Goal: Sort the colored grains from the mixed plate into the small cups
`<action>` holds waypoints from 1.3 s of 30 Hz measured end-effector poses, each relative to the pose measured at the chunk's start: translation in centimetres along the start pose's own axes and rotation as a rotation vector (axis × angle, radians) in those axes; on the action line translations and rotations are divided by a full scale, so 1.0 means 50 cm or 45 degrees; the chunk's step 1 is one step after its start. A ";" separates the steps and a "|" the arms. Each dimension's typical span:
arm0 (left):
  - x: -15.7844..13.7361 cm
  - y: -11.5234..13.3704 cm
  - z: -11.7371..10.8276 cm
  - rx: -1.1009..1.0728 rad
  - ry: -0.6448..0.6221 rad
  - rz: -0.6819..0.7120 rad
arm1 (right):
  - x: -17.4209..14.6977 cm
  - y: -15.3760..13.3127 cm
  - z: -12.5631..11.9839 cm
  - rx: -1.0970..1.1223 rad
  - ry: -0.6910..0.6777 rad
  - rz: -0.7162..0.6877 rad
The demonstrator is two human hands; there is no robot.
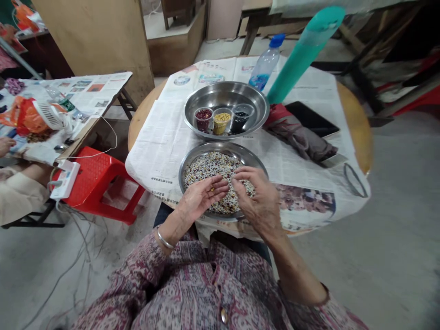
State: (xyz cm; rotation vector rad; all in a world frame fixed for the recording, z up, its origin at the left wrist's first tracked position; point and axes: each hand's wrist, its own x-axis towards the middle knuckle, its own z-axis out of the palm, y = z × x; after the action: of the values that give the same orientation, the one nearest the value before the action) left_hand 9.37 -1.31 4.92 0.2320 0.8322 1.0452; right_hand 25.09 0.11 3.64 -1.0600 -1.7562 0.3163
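My left hand point(202, 196) is cupped palm up over the near steel bowl point(182, 176), its fingers together and a few small yellow kernels point(211, 188) lying on them. Just right of its fingertips is my right hand point(259, 197), palm down, with thumb and index finger bent toward each other in a pinch. Whatever lies between those fingertips is too small to make out. Mixed grains point(213, 162), white, dark red, black and yellow, cover the bottom of the bowl beneath both hands.
Behind stands a larger steel basin point(237, 89) holding cups of red beans point(203, 120), yellow kernels point(222, 121) and black beans point(239, 120). A water bottle point(264, 66), a green tube-shaped object point(305, 52) and a folded umbrella point(295, 133) lie beyond. Left is a red stool point(99, 183).
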 end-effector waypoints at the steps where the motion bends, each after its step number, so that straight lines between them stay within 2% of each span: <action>1: -0.001 0.000 -0.001 -0.002 0.005 0.008 | 0.000 0.000 -0.003 0.037 0.024 0.050; 4: -0.001 0.000 -0.003 -0.029 0.020 0.056 | -0.001 -0.003 -0.008 0.080 0.075 0.127; 8: -0.001 -0.001 -0.006 -0.058 0.019 0.072 | -0.005 -0.010 -0.004 0.071 0.095 0.131; 15: -0.003 -0.001 -0.015 0.006 -0.127 0.125 | -0.011 -0.010 0.006 0.078 0.089 0.140; 28: 0.000 0.005 -0.020 0.007 -0.263 0.108 | -0.003 -0.001 0.010 0.028 0.066 0.175; 35: 0.002 0.008 -0.029 -0.056 -0.168 0.094 | 0.017 0.002 0.028 0.035 0.044 0.126; 39: 0.001 0.013 -0.033 -0.045 -0.141 0.079 | 0.051 -0.002 0.035 0.020 0.022 0.116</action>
State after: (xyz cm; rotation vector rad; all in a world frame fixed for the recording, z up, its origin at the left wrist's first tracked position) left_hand 7.79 -1.30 4.12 0.2848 0.7101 1.0939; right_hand 23.32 2.49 4.52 -1.1300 -1.6904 0.3754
